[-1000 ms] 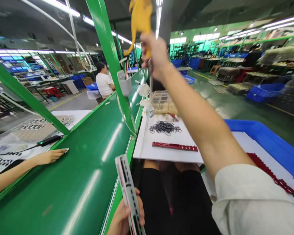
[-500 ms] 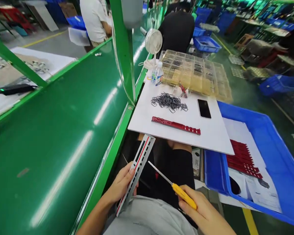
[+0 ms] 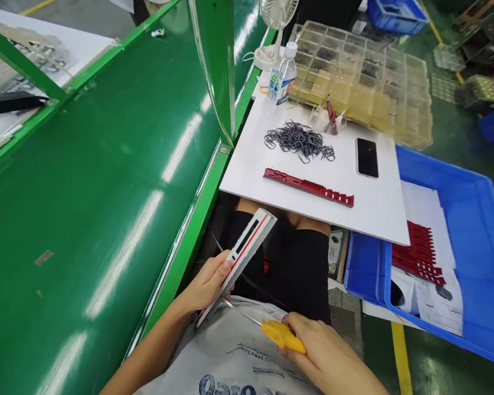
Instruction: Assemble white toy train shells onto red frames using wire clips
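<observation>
Although the thin steel shaft vanishes behind the lower end of the strip, hiding its tip, the right hand (image 3: 325, 351) closes firmly around a slim yellow-handled screwdriver (image 3: 282, 336). The left hand (image 3: 208, 285) grips a long white slotted strip (image 3: 245, 258), tilted above a grey printed apron (image 3: 230, 356). Beyond lie a white board (image 3: 313, 181) bearing a red toothed bar (image 3: 308, 187) and tangled dark wire clips (image 3: 299, 140), and a blue plastic crate (image 3: 465, 219) holding what appear to be stacked red bars (image 3: 415, 252).

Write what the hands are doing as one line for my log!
left hand: holds white strip | right hand: holds yellow tool | nearby: white board, red strip
</observation>
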Demonstrator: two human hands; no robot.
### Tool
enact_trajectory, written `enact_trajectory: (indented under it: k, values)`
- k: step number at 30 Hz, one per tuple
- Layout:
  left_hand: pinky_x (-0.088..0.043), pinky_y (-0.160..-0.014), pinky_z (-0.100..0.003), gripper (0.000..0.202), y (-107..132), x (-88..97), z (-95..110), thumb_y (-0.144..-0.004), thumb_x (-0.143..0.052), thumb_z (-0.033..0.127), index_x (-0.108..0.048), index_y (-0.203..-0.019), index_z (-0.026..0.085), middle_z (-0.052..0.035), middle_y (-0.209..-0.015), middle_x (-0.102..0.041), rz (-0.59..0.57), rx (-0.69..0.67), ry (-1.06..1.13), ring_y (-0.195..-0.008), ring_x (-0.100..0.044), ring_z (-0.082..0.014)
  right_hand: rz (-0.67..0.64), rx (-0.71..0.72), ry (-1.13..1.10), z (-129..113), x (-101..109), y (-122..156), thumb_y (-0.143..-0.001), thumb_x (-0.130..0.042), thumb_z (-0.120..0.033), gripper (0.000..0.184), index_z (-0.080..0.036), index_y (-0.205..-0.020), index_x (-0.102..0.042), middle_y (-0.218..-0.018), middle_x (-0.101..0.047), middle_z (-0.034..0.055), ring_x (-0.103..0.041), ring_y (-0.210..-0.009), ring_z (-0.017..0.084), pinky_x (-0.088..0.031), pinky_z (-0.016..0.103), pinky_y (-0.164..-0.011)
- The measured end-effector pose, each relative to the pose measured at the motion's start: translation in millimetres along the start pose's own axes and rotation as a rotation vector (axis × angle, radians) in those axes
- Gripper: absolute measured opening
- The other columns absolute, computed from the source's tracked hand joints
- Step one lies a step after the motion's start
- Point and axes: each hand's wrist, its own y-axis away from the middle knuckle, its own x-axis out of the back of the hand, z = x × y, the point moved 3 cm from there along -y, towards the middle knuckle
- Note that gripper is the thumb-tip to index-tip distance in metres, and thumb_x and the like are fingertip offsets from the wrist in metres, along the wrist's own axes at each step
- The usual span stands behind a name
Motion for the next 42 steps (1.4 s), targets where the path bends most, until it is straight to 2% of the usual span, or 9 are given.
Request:
enact_trajectory:
  k: [3, 9, 15, 20, 26, 31, 36, 40, 42]
  values:
    - [-0.049, -0.043, -0.024, 0.068, -0.7, -1.1, -1.1, -0.107, -0.048, 0.087, -0.061, -0.098, 0.021, 0.0017, -0.067, -0.067, -0.004, 0.019, 0.007, -0.047, -0.067, -0.0169, -0.053, -0.007, 0.042, 1.1, -5.7, -0.4, -0.108, -0.065, -0.045, 0.02, -0.028, -0.117, -0.071, -0.118, -0.082, 0.005, -0.078, -0.099, 0.033, -0.052, 0.039, -0.085]
    - [-0.049, -0.043, -0.023, 0.071, -2.4, 0.8, 0.9, -0.104, -0.051, 0.09, -0.062, -0.098, 0.021, 0.0014, -0.069, -0.069, -0.015, 0.037, -0.002, -0.048, -0.069, -0.017, 0.257, -0.046, -0.182, 22.5, 22.6, 7.5, -0.115, -0.048, -0.052, 0.032, -0.028, -0.124, -0.066, -0.118, -0.08, 0.0066, -0.077, -0.102, 0.028, -0.055, 0.037, -0.086]
    - [-0.048, -0.042, -0.023, 0.069, -1.9, 4.8, 1.7, -0.106, -0.048, 0.089, -0.058, -0.094, 0.022, 0.0025, -0.067, -0.068, 0.043, 0.053, 0.007, -0.046, -0.068, -0.0166, -0.018, 0.051, -0.032, 14.9, 0.1, 8.0, -0.105, -0.063, -0.037, 0.015, -0.028, -0.115, -0.07, -0.115, -0.082, 0.004, -0.078, -0.094, 0.029, -0.054, 0.037, -0.083]
    - [-0.049, -0.042, -0.023, 0.069, -1.4, 4.3, 1.5, -0.106, -0.049, 0.089, -0.059, -0.094, 0.022, 0.0022, -0.067, -0.069, 0.035, 0.069, 0.001, -0.046, -0.069, -0.017, 0.287, -0.034, -0.148, 30.6, 15.4, 10.9, -0.113, -0.05, -0.044, 0.027, -0.027, -0.126, -0.066, -0.113, -0.081, 0.0083, -0.077, -0.092, 0.028, -0.056, 0.037, -0.08]
    - [-0.049, -0.04, -0.024, 0.071, -1.6, 8.7, 4.5, -0.103, -0.05, 0.092, -0.061, -0.102, 0.022, 0.0034, -0.066, -0.068, 0.093, 0.097, 0.0, -0.045, -0.068, -0.0176, 0.001, 0.066, -0.007, 26.6, -1.2, 11.3, -0.103, -0.062, -0.03, 0.013, -0.028, -0.114, -0.069, -0.112, -0.083, 0.004, -0.077, -0.089, 0.027, -0.052, 0.036, -0.079]
    - [-0.047, -0.041, -0.023, 0.068, -2.4, 4.7, 4.1, -0.107, -0.047, 0.088, -0.058, -0.093, 0.022, 0.0025, -0.067, -0.068, 0.009, 0.066, -0.051, -0.045, -0.07, -0.017, 0.226, 0.0, -0.125, 34.4, 10.7, 11.1, -0.112, -0.051, -0.039, 0.024, -0.027, -0.127, -0.066, -0.116, -0.081, 0.0071, -0.077, -0.095, 0.027, -0.054, 0.036, -0.081]
    - [-0.048, -0.043, -0.024, 0.065, -1.3, 5.0, 3.2, -0.11, -0.046, 0.084, -0.061, -0.097, 0.021, 0.0027, -0.067, -0.067, -0.001, 0.061, -0.103, -0.046, -0.07, -0.0175, 0.002, 0.049, -0.021, 27.8, 7.6, 11.0, -0.102, -0.061, -0.028, 0.013, -0.028, -0.113, -0.068, -0.109, -0.082, 0.0033, -0.077, -0.089, 0.028, -0.052, 0.036, -0.08]
    - [-0.047, -0.043, -0.024, 0.065, -1.4, 3.9, 2.3, -0.111, -0.044, 0.084, -0.059, -0.095, 0.022, 0.0024, -0.066, -0.068, -0.024, 0.067, -0.094, -0.046, -0.07, -0.0177, 0.218, -0.048, -0.104, 34.8, 18.7, 15.0, -0.113, -0.051, -0.04, 0.023, -0.028, -0.126, -0.065, -0.116, -0.081, 0.0078, -0.078, -0.096, 0.028, -0.054, 0.036, -0.081]
    - [-0.046, -0.043, -0.024, 0.066, -1.7, 4.0, 1.3, -0.11, -0.044, 0.084, -0.059, -0.095, 0.022, 0.0023, -0.067, -0.068, -0.02, 0.069, -0.09, -0.046, -0.069, -0.0175, 0.182, -0.022, -0.102, 37.2, 20.5, 16.1, -0.111, -0.052, -0.038, 0.021, -0.028, -0.123, -0.066, -0.115, -0.081, 0.0071, -0.077, -0.094, 0.028, -0.054, 0.036, -0.081]
